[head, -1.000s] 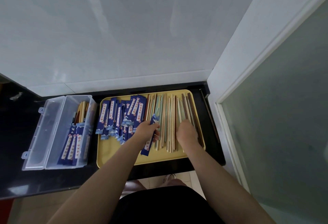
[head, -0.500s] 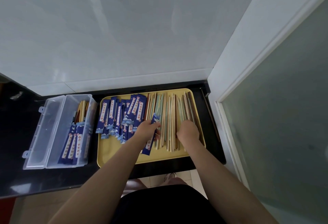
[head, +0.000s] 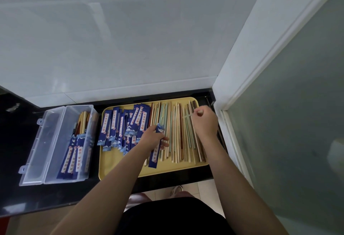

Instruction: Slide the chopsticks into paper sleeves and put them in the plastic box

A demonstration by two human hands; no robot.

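Now left hand (head: 154, 137) grip clamped on blue paper sleeve (head: 156, 152), right hand (head: 204, 121) pinching pale chopsticks (head: 188, 116)

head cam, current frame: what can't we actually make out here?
- Head view: the right hand covers its own fingertips, so how many chopsticks it pinches is unclear.
- The left hand hides the middle of the blue sleeve it holds.
- Print on the sleeve pile is too small to read.
- Sleeved pairs in the plastic box overlap behind hazy walls; no count possible.
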